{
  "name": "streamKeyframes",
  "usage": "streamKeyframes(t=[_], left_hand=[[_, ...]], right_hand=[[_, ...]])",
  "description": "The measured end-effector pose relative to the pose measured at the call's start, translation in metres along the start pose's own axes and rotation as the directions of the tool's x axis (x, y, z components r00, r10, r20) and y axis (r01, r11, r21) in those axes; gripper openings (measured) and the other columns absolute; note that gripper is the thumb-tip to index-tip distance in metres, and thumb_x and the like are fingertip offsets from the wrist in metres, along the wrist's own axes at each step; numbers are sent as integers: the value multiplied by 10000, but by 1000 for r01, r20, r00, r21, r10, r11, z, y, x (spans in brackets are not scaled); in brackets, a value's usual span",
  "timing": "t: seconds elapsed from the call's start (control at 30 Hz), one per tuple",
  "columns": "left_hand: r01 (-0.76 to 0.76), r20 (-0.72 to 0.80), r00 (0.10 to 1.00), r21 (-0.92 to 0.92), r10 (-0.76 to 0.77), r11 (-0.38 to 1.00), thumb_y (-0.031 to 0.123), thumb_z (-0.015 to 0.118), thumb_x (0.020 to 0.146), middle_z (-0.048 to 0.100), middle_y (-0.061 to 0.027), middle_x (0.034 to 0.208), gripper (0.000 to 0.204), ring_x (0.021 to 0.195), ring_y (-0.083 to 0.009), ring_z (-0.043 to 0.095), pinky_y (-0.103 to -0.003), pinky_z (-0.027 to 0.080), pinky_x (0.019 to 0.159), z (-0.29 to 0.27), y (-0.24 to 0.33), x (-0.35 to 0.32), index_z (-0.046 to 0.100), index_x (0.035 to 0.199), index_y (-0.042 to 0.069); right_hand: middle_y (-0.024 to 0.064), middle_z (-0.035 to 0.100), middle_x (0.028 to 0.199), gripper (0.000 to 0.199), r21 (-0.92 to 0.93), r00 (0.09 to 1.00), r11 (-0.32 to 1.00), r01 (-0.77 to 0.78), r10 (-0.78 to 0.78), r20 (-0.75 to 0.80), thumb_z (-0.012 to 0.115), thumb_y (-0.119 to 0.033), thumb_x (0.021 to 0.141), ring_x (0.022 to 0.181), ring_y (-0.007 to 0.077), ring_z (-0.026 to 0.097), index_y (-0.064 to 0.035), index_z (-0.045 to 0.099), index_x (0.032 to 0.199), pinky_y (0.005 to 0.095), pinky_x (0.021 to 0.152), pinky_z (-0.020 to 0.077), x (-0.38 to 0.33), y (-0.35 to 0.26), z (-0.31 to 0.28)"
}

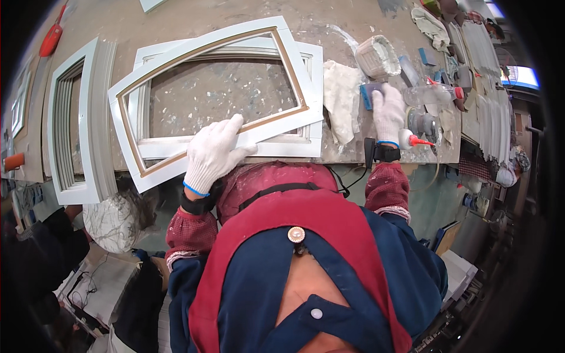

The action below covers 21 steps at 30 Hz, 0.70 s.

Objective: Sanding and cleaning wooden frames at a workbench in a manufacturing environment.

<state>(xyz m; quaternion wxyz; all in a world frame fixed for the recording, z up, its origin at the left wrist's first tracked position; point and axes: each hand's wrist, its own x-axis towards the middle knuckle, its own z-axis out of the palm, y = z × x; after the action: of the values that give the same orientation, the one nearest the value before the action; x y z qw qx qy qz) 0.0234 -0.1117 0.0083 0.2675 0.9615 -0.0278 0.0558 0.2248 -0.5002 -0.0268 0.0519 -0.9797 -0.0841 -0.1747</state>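
Observation:
A white window-like frame (197, 50) with a curved top and a brown strip along its inner edge lies tilted over another white frame (316, 88) on the workbench. My left hand (213, 150), in a white knit glove, grips its lower bar, with fingers over the bar and thumb apart on the near side. My right hand (388, 115), also gloved, is closed over a blue block (366, 96), like a sanding sponge, at the right of the bench. The hand hides most of that block. A crumpled white cloth (340, 100) lies between the frames and my right hand.
Stacked white frames (88, 117) stand at the left edge. Around my right hand are a glove bundle (376, 57), a clear bottle (429, 94), a red-tipped glue bottle (415, 139) and tape rolls (421, 122). A red tool (52, 40) lies far left. Another person's dark sleeve (50, 253) shows lower left.

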Motion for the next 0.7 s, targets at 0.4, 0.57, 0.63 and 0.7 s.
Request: streamKeyframes(t=[0.4, 0.57, 0.63, 0.7], left_hand=[[32, 22, 999, 57, -34, 998, 477, 774, 784, 704, -136, 1047, 616, 985, -322, 682, -414, 541, 837, 9, -7, -2, 625, 1225, 75], [-23, -59, 998, 68, 27, 997, 490, 759, 787, 704, -109, 989, 601, 937, -297, 688, -400, 546, 791, 9, -3, -1, 624, 1192, 67], [-13, -28, 999, 77, 15, 997, 479, 761, 786, 697, -106, 961, 583, 915, -295, 686, -400, 543, 781, 7, -3, 0, 627, 1173, 64], [-39, -81, 996, 62, 44, 997, 476, 760, 786, 690, -104, 940, 576, 905, -293, 684, -400, 541, 776, 10, -4, -1, 626, 1164, 64]], right_hand=[[145, 700, 1040, 232, 629, 907, 709, 319, -421, 14, 693, -147, 904, 939, 336, 665, -71, 709, 1123, 411, 861, 534, -24, -114, -41], [135, 682, 958, 266, 567, 820, 690, 450, -570, 43, 703, -132, 889, 918, 313, 639, -80, 693, 1150, 401, 803, 523, -18, -131, -43], [138, 679, 964, 304, 563, 804, 696, 446, -588, 89, 701, -146, 886, 919, 317, 633, -84, 672, 1182, 404, 803, 519, -10, -141, -46], [141, 677, 970, 342, 558, 784, 700, 446, -606, 135, 699, -161, 884, 920, 321, 627, -88, 652, 1215, 407, 802, 515, -6, -144, -46]])
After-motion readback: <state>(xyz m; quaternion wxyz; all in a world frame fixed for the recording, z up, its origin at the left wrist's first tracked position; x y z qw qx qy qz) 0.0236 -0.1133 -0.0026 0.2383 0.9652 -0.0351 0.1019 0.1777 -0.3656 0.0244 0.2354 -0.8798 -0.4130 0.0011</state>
